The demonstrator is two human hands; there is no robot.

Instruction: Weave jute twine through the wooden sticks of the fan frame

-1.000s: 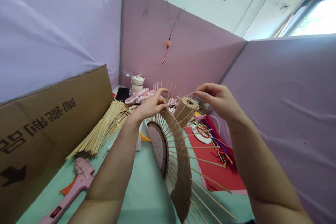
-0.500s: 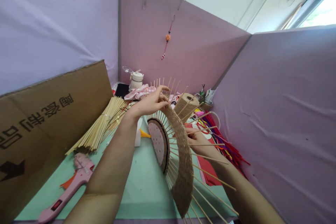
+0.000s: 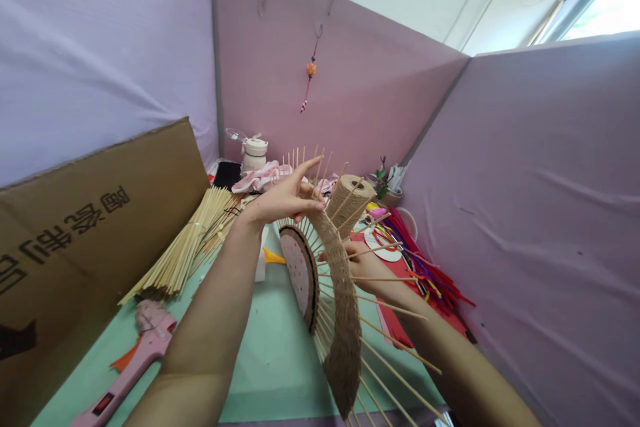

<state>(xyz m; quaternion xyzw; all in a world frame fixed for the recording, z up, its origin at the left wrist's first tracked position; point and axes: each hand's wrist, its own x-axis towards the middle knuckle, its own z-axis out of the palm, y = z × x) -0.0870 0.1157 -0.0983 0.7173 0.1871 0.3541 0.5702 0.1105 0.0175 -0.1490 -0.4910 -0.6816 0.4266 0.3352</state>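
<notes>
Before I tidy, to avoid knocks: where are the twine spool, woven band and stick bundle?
Twine spool (image 3: 351,207): head view, wound side.
Woven band (image 3: 345,293): head view, middle of its curve.
Stick bundle (image 3: 177,250): head view, middle.

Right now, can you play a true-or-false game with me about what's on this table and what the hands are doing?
1. The left hand is at the top of the woven band. True.
2. The right hand is gripping the pink tool. False: the right hand reaches behind the woven band, and the pink tool lies on the green table.
3. A bundle of pale sticks lies beside the cardboard. True.
4. The twine roll is bright blue. False: the twine roll is brown.
5. An orange bead hangs in front of the pink wall. True.
</notes>
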